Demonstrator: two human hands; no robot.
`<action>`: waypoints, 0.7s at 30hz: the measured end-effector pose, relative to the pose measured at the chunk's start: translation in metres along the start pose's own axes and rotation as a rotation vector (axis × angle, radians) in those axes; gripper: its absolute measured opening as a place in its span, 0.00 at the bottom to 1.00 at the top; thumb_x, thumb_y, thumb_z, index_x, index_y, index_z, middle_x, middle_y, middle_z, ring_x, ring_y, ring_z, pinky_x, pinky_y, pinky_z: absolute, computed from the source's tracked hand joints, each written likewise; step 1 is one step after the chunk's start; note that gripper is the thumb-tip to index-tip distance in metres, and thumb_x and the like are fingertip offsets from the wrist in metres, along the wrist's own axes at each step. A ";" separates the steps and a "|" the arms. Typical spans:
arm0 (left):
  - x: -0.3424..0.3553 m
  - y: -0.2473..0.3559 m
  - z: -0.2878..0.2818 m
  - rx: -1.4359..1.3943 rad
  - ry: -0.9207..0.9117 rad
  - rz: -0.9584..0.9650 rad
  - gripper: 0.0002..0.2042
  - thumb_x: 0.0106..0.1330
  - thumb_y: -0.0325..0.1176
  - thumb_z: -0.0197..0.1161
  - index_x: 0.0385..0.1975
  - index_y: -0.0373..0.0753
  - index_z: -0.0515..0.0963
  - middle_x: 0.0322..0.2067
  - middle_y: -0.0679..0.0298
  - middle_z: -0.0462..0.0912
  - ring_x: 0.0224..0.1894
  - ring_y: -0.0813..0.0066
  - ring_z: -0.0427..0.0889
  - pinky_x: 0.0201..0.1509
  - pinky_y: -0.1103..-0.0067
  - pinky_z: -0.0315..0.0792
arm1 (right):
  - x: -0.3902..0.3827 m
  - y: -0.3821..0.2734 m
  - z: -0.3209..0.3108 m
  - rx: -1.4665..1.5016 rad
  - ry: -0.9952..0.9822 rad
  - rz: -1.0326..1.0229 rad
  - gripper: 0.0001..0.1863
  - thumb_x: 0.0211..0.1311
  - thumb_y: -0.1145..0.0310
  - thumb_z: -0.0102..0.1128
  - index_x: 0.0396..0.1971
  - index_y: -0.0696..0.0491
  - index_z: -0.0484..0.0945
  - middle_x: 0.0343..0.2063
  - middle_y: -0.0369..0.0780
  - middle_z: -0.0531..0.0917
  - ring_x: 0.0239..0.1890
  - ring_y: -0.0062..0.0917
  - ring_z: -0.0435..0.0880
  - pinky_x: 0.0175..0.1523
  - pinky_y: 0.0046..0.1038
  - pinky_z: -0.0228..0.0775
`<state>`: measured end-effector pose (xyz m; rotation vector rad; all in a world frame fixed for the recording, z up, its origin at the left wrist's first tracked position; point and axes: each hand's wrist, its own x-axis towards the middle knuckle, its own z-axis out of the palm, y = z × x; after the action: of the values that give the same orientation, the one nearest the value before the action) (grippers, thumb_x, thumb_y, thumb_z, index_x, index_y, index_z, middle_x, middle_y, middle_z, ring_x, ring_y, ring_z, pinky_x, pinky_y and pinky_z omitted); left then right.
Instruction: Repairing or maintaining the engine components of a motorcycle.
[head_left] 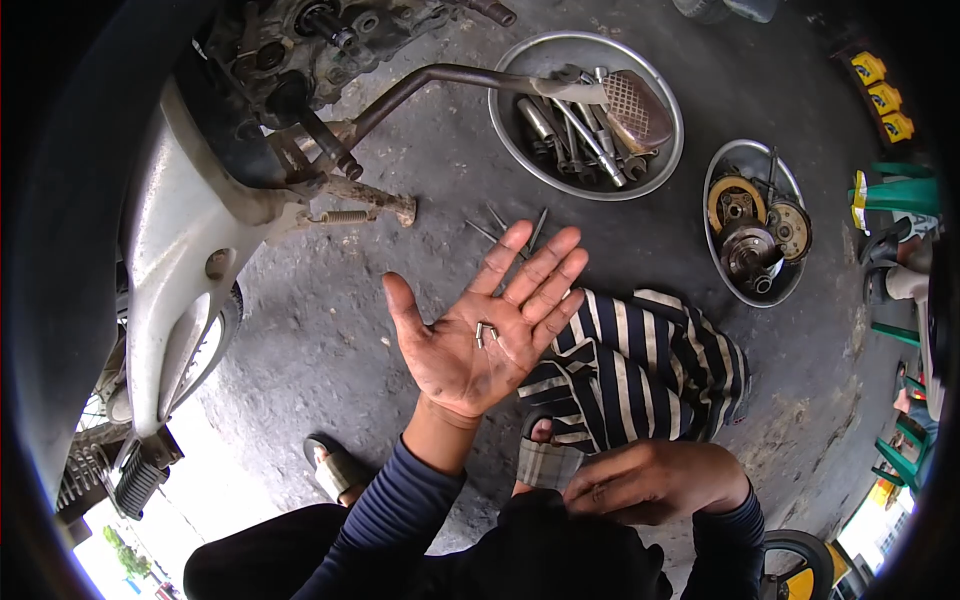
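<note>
My left hand (478, 345) is stretched out palm up in the middle of the view, fingers spread. Two short, shiny metal pins (485, 334) lie loose on its palm, side by side. Just beyond the fingertips, several thin metal tools (497, 218) rest on the floor, partly covered by the hand. My right hand (655, 482) is at the lower right, back upward, close to my knee. Its fingers point left and lie loosely together, with no object visible in them; the fingertips are partly hidden. Beyond it a black-and-white striped cloth (650, 365) lies crumpled on the floor.
A partly dismantled motorcycle (200, 200) stands on the left, its pedal arm (440, 75) reaching over a metal basin (497, 130) of wrenches and sockets. To the right, another basin (712, 245) holds round machine parts. Green chairs (905, 195) and yellow boxes (883, 98) are along the far right.
</note>
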<state>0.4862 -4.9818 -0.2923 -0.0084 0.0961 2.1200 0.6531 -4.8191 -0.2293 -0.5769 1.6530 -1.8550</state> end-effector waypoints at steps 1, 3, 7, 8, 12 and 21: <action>-0.003 0.003 0.000 0.003 -0.003 0.017 0.53 0.60 0.76 0.43 0.73 0.36 0.45 0.73 0.40 0.35 0.76 0.47 0.35 0.77 0.58 0.35 | 0.000 0.000 0.000 0.051 -0.021 -0.028 0.24 0.58 0.77 0.60 0.57 0.58 0.74 0.60 0.46 0.71 0.63 0.41 0.71 0.66 0.36 0.65; -0.006 0.006 -0.001 0.010 0.000 0.030 0.53 0.60 0.76 0.43 0.73 0.37 0.45 0.73 0.40 0.35 0.76 0.47 0.35 0.77 0.58 0.35 | 0.005 0.001 0.002 0.094 -0.027 -0.038 0.24 0.59 0.78 0.58 0.58 0.58 0.73 0.61 0.47 0.70 0.65 0.41 0.69 0.68 0.37 0.62; -0.008 0.007 -0.005 0.002 0.022 0.018 0.52 0.60 0.76 0.43 0.73 0.38 0.46 0.73 0.40 0.35 0.76 0.47 0.35 0.77 0.57 0.35 | 0.011 0.028 0.017 0.452 -0.039 -0.060 0.22 0.63 0.80 0.53 0.59 0.59 0.72 0.63 0.47 0.68 0.67 0.40 0.65 0.70 0.40 0.56; -0.010 0.009 -0.005 0.007 0.032 0.024 0.52 0.60 0.76 0.44 0.73 0.38 0.47 0.73 0.41 0.35 0.76 0.47 0.36 0.77 0.57 0.35 | 0.015 0.032 0.019 0.587 -0.032 -0.087 0.21 0.65 0.79 0.52 0.58 0.59 0.73 0.62 0.47 0.69 0.66 0.39 0.67 0.69 0.39 0.57; -0.018 0.017 -0.008 0.030 0.071 0.040 0.52 0.60 0.76 0.44 0.73 0.38 0.47 0.73 0.41 0.36 0.76 0.47 0.36 0.77 0.58 0.35 | 0.008 0.023 0.006 0.464 0.028 -0.022 0.17 0.65 0.78 0.55 0.54 0.58 0.77 0.55 0.46 0.76 0.61 0.38 0.73 0.69 0.39 0.56; -0.021 0.019 -0.006 0.055 0.067 0.023 0.52 0.59 0.76 0.45 0.73 0.39 0.47 0.73 0.42 0.35 0.76 0.48 0.36 0.77 0.58 0.36 | 0.031 0.036 -0.009 0.397 -0.046 -0.086 0.16 0.55 0.84 0.65 0.46 0.62 0.79 0.44 0.46 0.81 0.44 0.31 0.84 0.49 0.28 0.75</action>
<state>0.4806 -5.0098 -0.2959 -0.0453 0.1954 2.1400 0.6294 -4.8353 -0.2680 -0.5194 1.1983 -2.1396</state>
